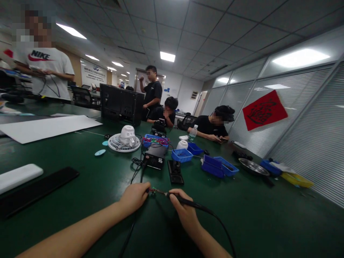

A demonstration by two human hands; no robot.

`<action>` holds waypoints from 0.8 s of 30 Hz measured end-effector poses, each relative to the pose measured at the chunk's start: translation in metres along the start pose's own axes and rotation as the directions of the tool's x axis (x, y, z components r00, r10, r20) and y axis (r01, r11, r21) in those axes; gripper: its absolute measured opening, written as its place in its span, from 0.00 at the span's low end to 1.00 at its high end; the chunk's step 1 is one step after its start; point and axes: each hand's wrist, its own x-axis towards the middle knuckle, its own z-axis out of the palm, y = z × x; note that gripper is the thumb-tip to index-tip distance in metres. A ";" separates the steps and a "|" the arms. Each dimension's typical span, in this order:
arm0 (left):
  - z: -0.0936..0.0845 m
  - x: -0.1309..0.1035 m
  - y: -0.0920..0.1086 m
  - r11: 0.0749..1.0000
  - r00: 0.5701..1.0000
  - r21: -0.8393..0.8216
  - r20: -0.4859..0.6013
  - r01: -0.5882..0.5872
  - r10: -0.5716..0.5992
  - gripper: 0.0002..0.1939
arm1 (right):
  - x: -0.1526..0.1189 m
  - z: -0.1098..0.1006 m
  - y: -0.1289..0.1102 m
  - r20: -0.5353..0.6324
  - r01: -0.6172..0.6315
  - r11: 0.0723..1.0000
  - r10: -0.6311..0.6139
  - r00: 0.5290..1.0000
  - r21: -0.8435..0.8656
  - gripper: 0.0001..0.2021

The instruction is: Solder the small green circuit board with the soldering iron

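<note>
My right hand (185, 209) is closed around the black handle of a soldering iron (188, 202), whose cable trails down to the right. The iron's metal tip points left and meets, or nearly meets, a small part with coloured wires (153, 191). That part is pinched in my left hand (135, 196), just above the green table (107, 233). Whether the tip touches it is too small to tell. Beyond my hands stand a black soldering station (154, 156) and a black iron stand (175, 172).
Past the station are a blue tray of coloured wires (155, 140), a white fan part (126, 139), blue bins (212, 166) and a metal bowl (254, 167). Long white and black pieces (40, 190) lie at left. Several people sit or stand around the table.
</note>
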 end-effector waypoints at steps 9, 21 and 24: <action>0.001 0.000 -0.001 1.000 1.000 0.003 0.005 0.003 -0.003 0.08 | -0.005 -0.004 -0.001 -0.088 0.010 1.000 -0.009 0.996 0.008 0.09; 0.003 0.001 -0.003 1.000 1.000 -0.022 0.011 0.008 -0.008 0.09 | -0.007 -0.002 0.001 -0.061 0.093 0.994 -0.096 0.993 -0.050 0.09; 0.004 0.001 -0.004 1.000 1.000 -0.014 -0.003 -0.007 0.007 0.08 | -0.007 -0.003 0.002 -0.045 0.092 0.995 -0.094 0.995 -0.040 0.09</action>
